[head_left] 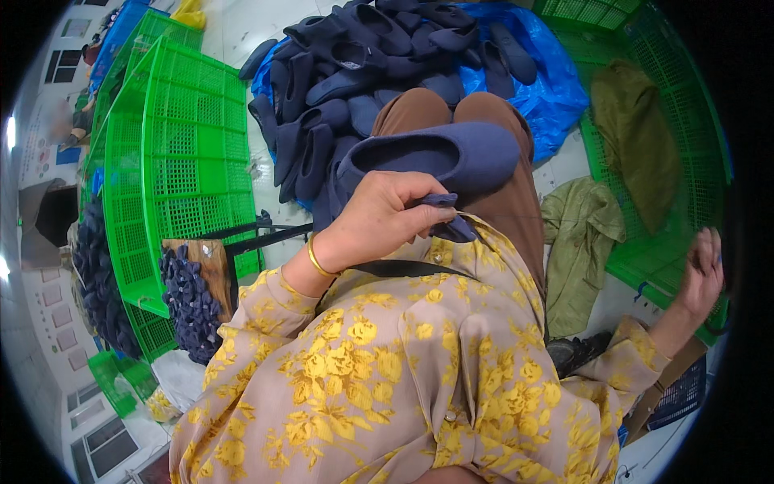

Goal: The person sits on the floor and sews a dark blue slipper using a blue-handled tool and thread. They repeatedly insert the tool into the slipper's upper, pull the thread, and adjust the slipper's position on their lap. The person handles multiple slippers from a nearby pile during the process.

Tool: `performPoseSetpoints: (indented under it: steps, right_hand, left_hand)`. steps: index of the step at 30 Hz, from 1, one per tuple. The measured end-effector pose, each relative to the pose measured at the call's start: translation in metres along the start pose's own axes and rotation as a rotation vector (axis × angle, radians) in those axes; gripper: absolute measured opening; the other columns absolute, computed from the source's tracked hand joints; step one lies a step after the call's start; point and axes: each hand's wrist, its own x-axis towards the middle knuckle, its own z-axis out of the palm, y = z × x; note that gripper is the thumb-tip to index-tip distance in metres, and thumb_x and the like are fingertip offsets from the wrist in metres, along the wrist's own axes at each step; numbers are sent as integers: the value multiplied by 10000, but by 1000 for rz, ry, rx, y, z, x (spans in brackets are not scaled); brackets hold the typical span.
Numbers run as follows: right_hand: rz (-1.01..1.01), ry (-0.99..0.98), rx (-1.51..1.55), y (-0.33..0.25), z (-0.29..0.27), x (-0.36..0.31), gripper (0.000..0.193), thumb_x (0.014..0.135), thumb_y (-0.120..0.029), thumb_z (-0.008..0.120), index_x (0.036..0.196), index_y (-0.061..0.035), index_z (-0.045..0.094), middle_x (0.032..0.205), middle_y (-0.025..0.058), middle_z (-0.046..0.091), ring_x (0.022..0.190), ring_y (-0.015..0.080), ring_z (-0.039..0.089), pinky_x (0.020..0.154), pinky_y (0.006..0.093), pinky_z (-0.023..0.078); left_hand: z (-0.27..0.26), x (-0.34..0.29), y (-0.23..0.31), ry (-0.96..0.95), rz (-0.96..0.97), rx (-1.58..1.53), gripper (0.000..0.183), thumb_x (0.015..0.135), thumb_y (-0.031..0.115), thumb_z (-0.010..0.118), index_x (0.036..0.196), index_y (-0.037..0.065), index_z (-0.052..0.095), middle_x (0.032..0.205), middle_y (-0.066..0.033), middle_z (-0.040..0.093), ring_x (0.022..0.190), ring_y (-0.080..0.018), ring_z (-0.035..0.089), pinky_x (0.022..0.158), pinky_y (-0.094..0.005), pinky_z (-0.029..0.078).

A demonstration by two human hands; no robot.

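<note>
My left hand (379, 218), with a gold bangle at the wrist, pinches a small navy fabric bow (451, 226) between thumb and fingers, just over my lap. Right beyond it a navy slip-on shoe (484, 157) lies sideways across my thighs, its opening facing up and its toe to the right. Far out to the right, away from the shoe, my right hand (701, 274) is raised with fingers loosely extended beside a green crate. Nothing shows in that hand, though its fingertips sit near the dark picture rim.
Many navy shoes (355, 56) are heaped on blue plastic sheeting (556, 105) beyond my knees. Green mesh crates (197, 145) stand at left. Navy bows (187, 298) pile beside a wooden block (208, 270). Olive cloth (584, 242) lies at right near another green crate (653, 258).
</note>
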Motion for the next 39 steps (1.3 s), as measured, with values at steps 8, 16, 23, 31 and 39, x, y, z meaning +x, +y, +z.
performPoseSetpoints:
  steps: [8,16,23,31,39]
  right_hand:
    - [-300,152,-357,-24,-75,-1,118,1011,-71,335,976,-18,434,683,29,311,553,129,258,574,277,318]
    - [153,-256,-1219,251,141,-61,318,762,-88,790,1051,-68,659,806,-25,601,607,57,433,539,237,369]
    - [586,-125,-593,273,114,-51,120,889,-59,674,994,-2,676,831,-25,625,625,33,473,533,225,376]
    - [783,-158,-380,279,101,-39,93,901,-36,666,989,-11,683,812,-35,609,615,48,491,533,227,370]
    - [126,-544,-1055,278,109,-42,225,806,-4,722,1025,-25,674,782,33,603,632,104,502,557,248,397]
  left_hand:
    - [7,32,11,-62,-78,-183,113,915,124,683,902,14,661,656,15,587,553,-34,533,489,-189,417]
    - [24,61,18,-35,-140,-171,142,924,150,679,886,19,641,635,9,591,533,-37,532,479,-189,429]
    - [17,72,15,-175,-183,-209,163,940,166,661,890,16,622,734,-8,607,561,-39,544,505,-192,439]
    - [14,78,1,-303,-283,-509,164,972,183,613,920,27,613,718,-1,574,545,-75,553,514,-214,444]
    - [14,78,-6,-267,-302,-499,167,958,190,637,936,26,620,764,-11,607,571,-76,583,545,-208,473]
